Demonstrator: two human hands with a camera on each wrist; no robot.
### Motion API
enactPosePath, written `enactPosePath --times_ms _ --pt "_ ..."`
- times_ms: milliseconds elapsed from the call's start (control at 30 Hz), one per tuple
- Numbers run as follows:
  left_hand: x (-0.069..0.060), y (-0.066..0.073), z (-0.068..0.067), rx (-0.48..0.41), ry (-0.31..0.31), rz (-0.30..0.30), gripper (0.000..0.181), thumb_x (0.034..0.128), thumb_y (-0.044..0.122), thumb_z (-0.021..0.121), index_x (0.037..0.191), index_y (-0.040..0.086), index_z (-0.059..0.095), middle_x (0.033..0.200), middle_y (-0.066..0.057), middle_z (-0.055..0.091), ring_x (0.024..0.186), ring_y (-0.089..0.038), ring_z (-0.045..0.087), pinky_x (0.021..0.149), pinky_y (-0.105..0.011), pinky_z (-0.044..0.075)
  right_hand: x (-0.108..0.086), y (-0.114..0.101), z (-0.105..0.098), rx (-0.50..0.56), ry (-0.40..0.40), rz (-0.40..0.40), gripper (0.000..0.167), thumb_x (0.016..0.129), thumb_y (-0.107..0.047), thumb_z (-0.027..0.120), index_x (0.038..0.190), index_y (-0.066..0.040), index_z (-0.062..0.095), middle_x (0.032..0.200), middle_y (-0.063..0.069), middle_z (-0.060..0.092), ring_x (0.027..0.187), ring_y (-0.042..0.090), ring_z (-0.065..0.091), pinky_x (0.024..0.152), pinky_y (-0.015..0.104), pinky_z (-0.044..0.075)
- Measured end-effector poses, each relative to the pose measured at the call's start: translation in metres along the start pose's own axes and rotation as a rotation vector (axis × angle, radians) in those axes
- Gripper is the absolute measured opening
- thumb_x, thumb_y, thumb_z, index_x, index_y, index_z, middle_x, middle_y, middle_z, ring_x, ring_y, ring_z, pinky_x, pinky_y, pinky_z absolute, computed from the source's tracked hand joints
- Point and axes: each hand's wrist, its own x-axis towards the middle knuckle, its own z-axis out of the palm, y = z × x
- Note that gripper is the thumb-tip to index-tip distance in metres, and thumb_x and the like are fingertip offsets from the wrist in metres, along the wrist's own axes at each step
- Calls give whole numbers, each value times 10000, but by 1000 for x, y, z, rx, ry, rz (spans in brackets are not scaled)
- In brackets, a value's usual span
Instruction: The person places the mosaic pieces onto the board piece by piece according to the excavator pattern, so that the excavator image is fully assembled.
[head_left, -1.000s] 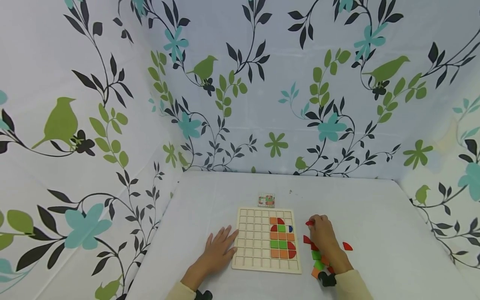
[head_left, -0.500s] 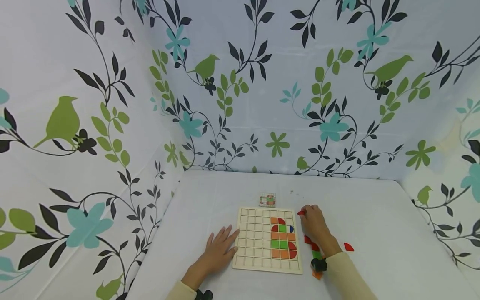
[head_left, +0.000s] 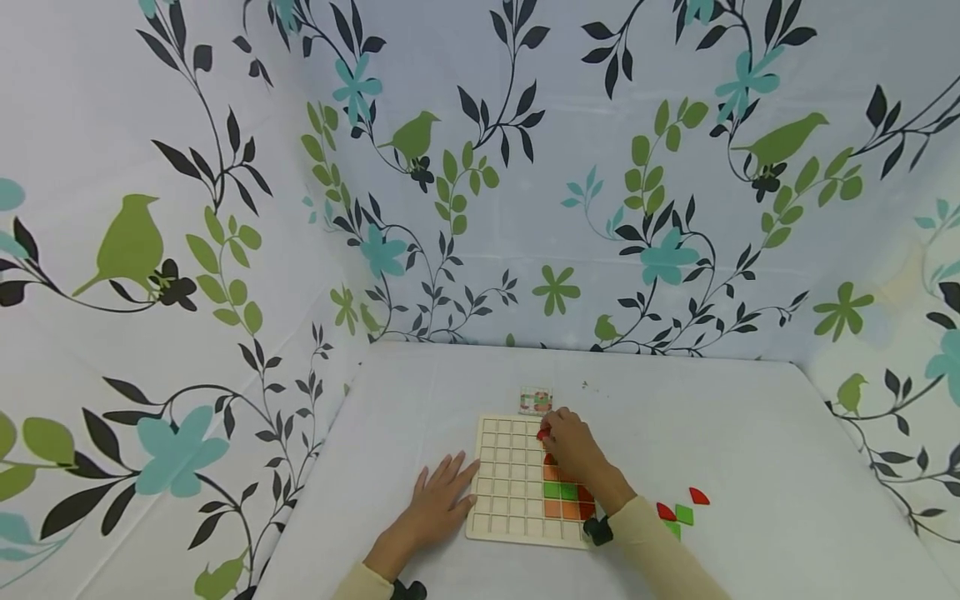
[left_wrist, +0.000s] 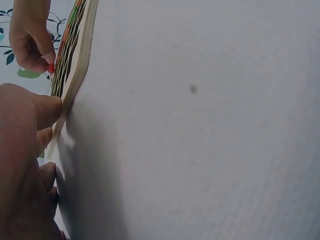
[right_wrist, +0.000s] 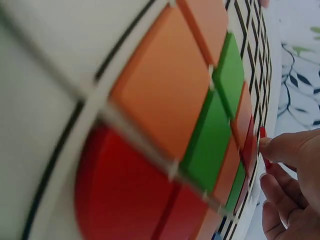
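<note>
Red tile (head_left: 543, 434) is being pinched by the right hand (head_left: 576, 450) at the far rows of the board (head_left: 498, 492); the left hand (head_left: 437, 500), spread, is resting at its edge. Squaring corners before release should help.

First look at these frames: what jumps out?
The bird-print backdrop behind the white table dominates the head view. Then the orange, green and red tiles on the right side of the wooden grid board, and the right hand pinching a red piece near its far edge.
</note>
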Motion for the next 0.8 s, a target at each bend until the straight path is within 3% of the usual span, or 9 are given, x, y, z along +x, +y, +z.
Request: enactPosePath --times_ms 200,500,700,800 --pt "0 2 -1 0 -6 -3 588 1096 360 537 1642 195 396 1733 -157 278 1600 -450 212 1216 -778 56 2 -16 2 -7 -35 -63 65 988 -49 730 1007 -85 680 963 50 579 871 229 538 734 457 478" --pt "0 2 0 41 -14 -33 592 1095 380 541 1645 219 392 1739 -127 276 1609 -410 220 1232 -757 84 2 -19 -2 -10 -87 -56 53 979 -53 731 1001 -101 738 936 4 629 930 252 580 794 524 490" --pt "1 2 0 37 -6 -20 588 1095 372 540 1642 211 399 1735 -135 283 1605 -422 224 1228 -764 83 -4 -16 0 -43 -2 -133 70 948 -21 759 968 -86 745 930 34 619 864 235 578 708 452 506" --pt "1 0 1 16 2 -11 591 1092 361 542 1643 204 396 1734 -150 280 1602 -443 213 1224 -769 63 -10 -15 -2 -54 24 -126 71 936 -44 788 961 -93 742 958 52 621 870 236 578 707 437 509"
